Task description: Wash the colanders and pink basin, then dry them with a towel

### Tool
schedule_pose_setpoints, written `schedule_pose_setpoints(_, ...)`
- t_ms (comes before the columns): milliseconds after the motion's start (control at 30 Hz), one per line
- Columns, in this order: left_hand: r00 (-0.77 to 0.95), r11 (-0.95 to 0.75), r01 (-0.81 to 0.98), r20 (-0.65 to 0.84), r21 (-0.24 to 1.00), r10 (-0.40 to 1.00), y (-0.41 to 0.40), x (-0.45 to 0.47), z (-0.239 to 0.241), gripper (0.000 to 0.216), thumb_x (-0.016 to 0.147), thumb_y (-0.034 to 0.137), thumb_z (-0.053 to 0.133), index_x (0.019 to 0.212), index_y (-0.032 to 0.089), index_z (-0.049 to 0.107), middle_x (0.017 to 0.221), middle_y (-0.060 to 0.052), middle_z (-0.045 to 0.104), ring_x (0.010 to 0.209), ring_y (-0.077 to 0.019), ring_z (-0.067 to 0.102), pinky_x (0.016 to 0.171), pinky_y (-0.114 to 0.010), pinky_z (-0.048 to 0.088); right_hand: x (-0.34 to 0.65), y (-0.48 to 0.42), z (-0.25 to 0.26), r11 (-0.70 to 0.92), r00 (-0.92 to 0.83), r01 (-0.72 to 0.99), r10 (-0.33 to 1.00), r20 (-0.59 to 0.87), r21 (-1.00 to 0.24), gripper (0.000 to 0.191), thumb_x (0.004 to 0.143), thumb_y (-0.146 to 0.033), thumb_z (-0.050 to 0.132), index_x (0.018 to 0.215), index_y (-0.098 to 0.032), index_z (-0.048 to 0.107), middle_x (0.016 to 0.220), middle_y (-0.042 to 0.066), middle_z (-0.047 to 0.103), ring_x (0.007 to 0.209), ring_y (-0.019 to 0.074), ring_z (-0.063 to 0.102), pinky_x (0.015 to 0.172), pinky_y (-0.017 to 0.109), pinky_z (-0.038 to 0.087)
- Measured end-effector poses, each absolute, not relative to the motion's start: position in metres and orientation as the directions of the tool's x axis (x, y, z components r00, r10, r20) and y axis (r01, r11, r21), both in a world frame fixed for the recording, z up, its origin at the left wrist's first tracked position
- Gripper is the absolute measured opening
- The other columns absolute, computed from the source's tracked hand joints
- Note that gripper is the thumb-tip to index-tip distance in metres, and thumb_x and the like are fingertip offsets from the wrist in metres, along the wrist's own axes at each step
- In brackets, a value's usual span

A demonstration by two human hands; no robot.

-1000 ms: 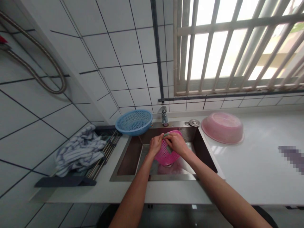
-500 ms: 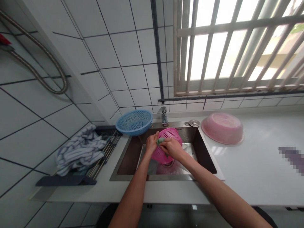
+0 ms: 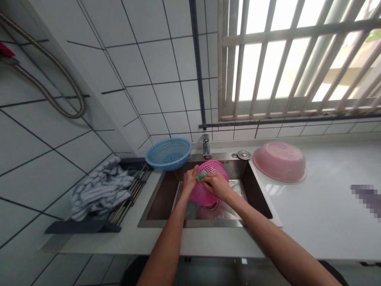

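A bright pink perforated basket (image 3: 205, 195) is tilted over the basin of the steel sink (image 3: 157, 206). My left hand (image 3: 189, 179) grips the basket's left side, fingers closed at its rim. Pinched in my right hand (image 3: 216, 184) is a green scrub cloth (image 3: 201, 176), pressed against the basket's surface near the left hand. The fingers of my right hand hide part of the cloth and of the basket. Behind the basket stands a chrome faucet (image 3: 206, 147).
A blue colander (image 3: 169, 154) rests at the sink's back left corner. Left of it a striped towel (image 3: 102, 190) lies on a rolling rack (image 3: 135, 192). On the right counter sit an upside-down pink basin (image 3: 279, 162) and, by the sink's edge, a metal drain strainer (image 3: 243, 154).
My right hand and the green cloth have shifted slightly against the basket, and more of the cloth shows. My left hand and the basket stay nearly in place.
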State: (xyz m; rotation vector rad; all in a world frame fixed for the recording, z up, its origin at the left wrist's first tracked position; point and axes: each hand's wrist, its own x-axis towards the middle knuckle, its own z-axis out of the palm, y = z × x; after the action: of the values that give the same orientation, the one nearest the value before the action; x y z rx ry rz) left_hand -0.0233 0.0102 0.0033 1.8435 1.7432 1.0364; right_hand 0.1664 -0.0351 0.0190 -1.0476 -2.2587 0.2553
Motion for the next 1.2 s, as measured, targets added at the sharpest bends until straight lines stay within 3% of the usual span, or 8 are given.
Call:
schedule_pose_setpoints(133, -0.067, -0.133, 0.677, 0.240, 0.724, 0.968, 0.010, -0.022, 0.005, 0.064, 0.097, 0.069, 0.028, 0.061, 0.021, 0.050, 0.061, -0.004, 0.055, 0.064, -0.0193, 0.052, 0.062, -0.030, 0.027, 0.174, -0.032, 0.023, 0.611, -0.424, 0.700, 0.772, 0.474, -0.370, 0.021, 0.100, -0.026, 0.062, 0.111, -0.024, 0.080, 0.102, 0.007, 0.077, 0.100, 0.0228, 0.067, 0.096, 0.035, 0.045)
schedule_pose_setpoints(300, -0.043, -0.150, 0.684, 0.244, 0.714, 0.969, 0.008, -0.017, 0.009, 0.061, 0.097, 0.067, 0.028, 0.059, 0.022, 0.045, 0.060, -0.005, 0.054, 0.064, -0.0194, 0.053, 0.062, -0.031, 0.026, 0.211, -0.012, 0.022, 0.410, -0.172, 0.774, 0.870, 0.462, -0.483, 0.023, 0.101, -0.026, 0.060, 0.109, -0.023, 0.081, 0.099, 0.008, 0.077, 0.092, 0.0219, 0.066, 0.086, 0.032, 0.047)
schedule_pose_setpoints(400, -0.054, -0.147, 0.673, 0.246, 0.725, 0.968, 0.008, -0.018, 0.008, 0.061, 0.097, 0.067, 0.028, 0.060, 0.022, 0.046, 0.060, -0.004, 0.053, 0.065, -0.0198, 0.053, 0.062, -0.031, 0.026, 0.197, -0.020, 0.020, 0.533, -0.288, 0.691, 0.822, 0.491, -0.488, 0.022, 0.100, -0.022, 0.061, 0.110, -0.022, 0.080, 0.101, 0.007, 0.077, 0.096, 0.0209, 0.066, 0.090, 0.031, 0.047)
schedule_pose_setpoints(533, -0.074, -0.123, 0.667, 0.229, 0.735, 0.971, 0.009, -0.022, 0.005, 0.063, 0.096, 0.068, 0.029, 0.058, 0.022, 0.047, 0.058, -0.003, 0.050, 0.061, -0.0186, 0.050, 0.061, -0.031, 0.026, 0.160, -0.044, 0.023, 0.707, -0.547, 0.605, 0.704, 0.454, -0.367, 0.018, 0.099, -0.021, 0.064, 0.106, -0.023, 0.080, 0.098, 0.006, 0.077, 0.097, 0.0215, 0.065, 0.094, 0.034, 0.044)
schedule_pose_setpoints(600, -0.076, -0.123, 0.659, 0.229, 0.742, 0.971, 0.009, -0.022, 0.005, 0.064, 0.096, 0.069, 0.028, 0.058, 0.021, 0.047, 0.057, -0.002, 0.049, 0.060, -0.0183, 0.049, 0.061, -0.030, 0.027, 0.155, -0.048, 0.026, 0.716, -0.577, 0.620, 0.693, 0.432, -0.321, 0.016, 0.099, -0.024, 0.065, 0.105, -0.024, 0.080, 0.099, 0.006, 0.077, 0.100, 0.0232, 0.064, 0.096, 0.037, 0.043)
schedule_pose_setpoints(867, 0.030, -0.223, 0.628, 0.262, 0.746, 0.964, 0.011, -0.017, -0.004, 0.064, 0.096, 0.070, 0.032, 0.059, 0.020, 0.048, 0.059, -0.001, 0.051, 0.064, -0.0177, 0.050, 0.061, -0.029, 0.030, 0.218, -0.005, 0.017, 0.308, -0.108, 0.819, 0.912, 0.396, -0.485, 0.024, 0.102, -0.029, 0.059, 0.111, -0.023, 0.081, 0.102, 0.009, 0.077, 0.098, 0.0236, 0.066, 0.090, 0.032, 0.046)
schedule_pose_setpoints(1000, 0.103, -0.261, 0.526, 0.244, 0.810, 0.964, 0.012, -0.011, -0.013, 0.066, 0.094, 0.076, 0.031, 0.063, 0.020, 0.047, 0.062, 0.001, 0.048, 0.064, -0.0160, 0.046, 0.062, -0.028, 0.033, 0.225, 0.002, 0.009, 0.324, -0.061, 0.767, 0.897, 0.438, -0.555, 0.025, 0.102, -0.028, 0.058, 0.112, -0.022, 0.080, 0.108, 0.008, 0.077, 0.101, 0.0221, 0.068, 0.092, 0.030, 0.047)
schedule_pose_setpoints(1200, 0.332, -0.276, 0.354, 0.156, 0.894, 0.930, 0.013, -0.006, -0.015, 0.053, 0.097, 0.063, 0.041, 0.084, 0.017, 0.063, 0.086, -0.007, 0.068, 0.083, -0.0204, 0.059, 0.081, -0.031, 0.049, 0.220, -0.001, 0.006, 0.378, -0.114, 0.731, 0.888, 0.445, -0.568, 0.026, 0.101, -0.026, 0.059, 0.114, -0.021, 0.080, 0.113, 0.008, 0.077, 0.104, 0.0216, 0.069, 0.095, 0.030, 0.049)
